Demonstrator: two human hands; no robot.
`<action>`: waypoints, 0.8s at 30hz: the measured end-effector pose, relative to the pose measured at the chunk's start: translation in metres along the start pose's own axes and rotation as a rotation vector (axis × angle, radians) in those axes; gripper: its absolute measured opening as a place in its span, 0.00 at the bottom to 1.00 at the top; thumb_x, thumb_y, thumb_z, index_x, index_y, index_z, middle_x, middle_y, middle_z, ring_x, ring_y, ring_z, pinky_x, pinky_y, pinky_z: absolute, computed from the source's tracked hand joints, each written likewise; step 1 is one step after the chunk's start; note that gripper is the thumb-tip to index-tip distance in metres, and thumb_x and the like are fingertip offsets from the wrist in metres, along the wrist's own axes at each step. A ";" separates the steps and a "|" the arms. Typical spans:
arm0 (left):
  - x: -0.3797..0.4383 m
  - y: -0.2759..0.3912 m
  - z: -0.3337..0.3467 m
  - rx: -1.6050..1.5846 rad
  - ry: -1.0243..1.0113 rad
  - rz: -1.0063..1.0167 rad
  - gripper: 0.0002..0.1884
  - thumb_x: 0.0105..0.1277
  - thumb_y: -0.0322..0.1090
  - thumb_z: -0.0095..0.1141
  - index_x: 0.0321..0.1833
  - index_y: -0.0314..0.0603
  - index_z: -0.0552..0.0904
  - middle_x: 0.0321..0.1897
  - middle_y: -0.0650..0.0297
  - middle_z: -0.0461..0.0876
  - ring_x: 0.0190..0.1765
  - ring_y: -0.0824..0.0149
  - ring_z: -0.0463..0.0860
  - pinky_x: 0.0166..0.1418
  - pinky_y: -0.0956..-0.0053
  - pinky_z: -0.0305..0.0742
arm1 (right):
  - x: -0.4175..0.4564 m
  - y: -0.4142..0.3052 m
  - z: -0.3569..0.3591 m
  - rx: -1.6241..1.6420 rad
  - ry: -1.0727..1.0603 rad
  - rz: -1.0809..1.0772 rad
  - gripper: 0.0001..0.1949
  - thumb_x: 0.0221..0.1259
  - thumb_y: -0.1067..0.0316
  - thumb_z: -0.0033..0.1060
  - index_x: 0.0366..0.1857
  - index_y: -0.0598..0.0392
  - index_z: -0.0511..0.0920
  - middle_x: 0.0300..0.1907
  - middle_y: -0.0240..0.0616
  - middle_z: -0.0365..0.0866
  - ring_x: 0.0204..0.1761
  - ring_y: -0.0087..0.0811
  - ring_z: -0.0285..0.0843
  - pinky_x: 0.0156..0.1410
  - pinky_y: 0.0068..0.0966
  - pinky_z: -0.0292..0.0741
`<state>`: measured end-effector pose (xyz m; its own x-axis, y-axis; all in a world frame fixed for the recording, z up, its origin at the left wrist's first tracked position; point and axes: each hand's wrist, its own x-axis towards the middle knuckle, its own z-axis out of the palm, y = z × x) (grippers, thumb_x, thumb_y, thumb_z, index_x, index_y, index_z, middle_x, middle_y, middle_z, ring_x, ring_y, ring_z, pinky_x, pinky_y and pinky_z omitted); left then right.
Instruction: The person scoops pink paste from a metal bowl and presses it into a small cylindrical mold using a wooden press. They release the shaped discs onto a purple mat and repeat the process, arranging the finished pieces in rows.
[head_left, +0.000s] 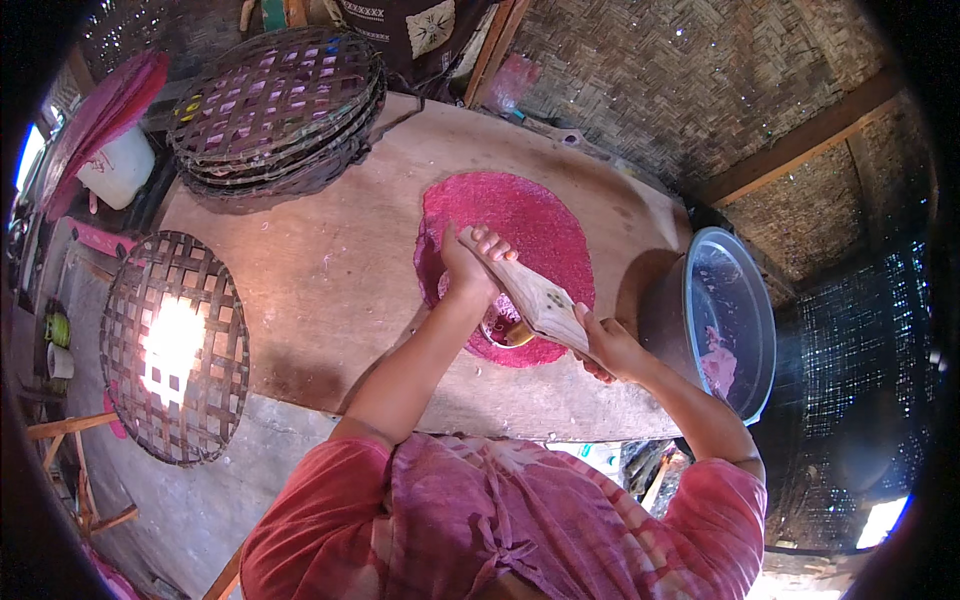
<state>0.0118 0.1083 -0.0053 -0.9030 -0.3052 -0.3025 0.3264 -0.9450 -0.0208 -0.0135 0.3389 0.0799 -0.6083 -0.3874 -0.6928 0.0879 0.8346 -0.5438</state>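
Note:
Both of my hands grip a wooden hand press (551, 304), which lies slantwise over the table. My left hand (471, 264) is wrapped around its upper left end, fingers curled over the edge. At the lower right end, my right hand (616, 349) holds the other handle. Below the press lies a round pink mat (525, 214) with a rough, fibrous texture. A shiny curved rim (510, 345) shows under the wood, with thin pale pink strands (505, 309) beside it. The press and my left forearm hide part of this area.
A plastic tub (667, 319) with pink dough (718, 366) stands at the right of the plywood table (322, 300). Stacked woven bamboo trays (277, 112) sit back left; another tray (217, 304) is at the left edge. Pink round mats (105, 124) lean on a white bucket (124, 172).

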 end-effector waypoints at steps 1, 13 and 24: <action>-0.003 0.003 0.002 0.006 0.015 0.005 0.25 0.70 0.62 0.35 0.21 0.55 0.63 0.13 0.71 0.58 0.18 0.70 0.60 0.31 0.69 0.61 | 0.001 0.001 0.004 0.011 -0.008 -0.016 0.42 0.66 0.24 0.31 0.19 0.60 0.74 0.10 0.34 0.68 0.09 0.26 0.66 0.13 0.26 0.64; -0.003 0.041 0.018 0.141 -0.151 0.077 0.25 0.71 0.62 0.34 0.21 0.54 0.63 0.11 0.73 0.56 0.18 0.71 0.58 0.31 0.70 0.60 | 0.015 -0.019 0.026 -0.258 0.199 -0.191 0.43 0.69 0.26 0.29 0.16 0.59 0.78 0.12 0.41 0.72 0.15 0.35 0.74 0.25 0.36 0.72; -0.123 0.033 0.079 1.788 -0.907 0.237 0.34 0.61 0.51 0.68 0.67 0.45 0.72 0.66 0.57 0.73 0.68 0.56 0.72 0.73 0.61 0.65 | -0.136 -0.067 -0.034 0.018 0.074 -0.643 0.35 0.71 0.29 0.34 0.42 0.56 0.80 0.18 0.34 0.74 0.16 0.28 0.72 0.21 0.29 0.69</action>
<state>0.1115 0.1056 0.1069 -0.9304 0.1630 0.3283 0.3613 0.2573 0.8963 0.0369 0.3489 0.2263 -0.5969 -0.7790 -0.1922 -0.2991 0.4383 -0.8476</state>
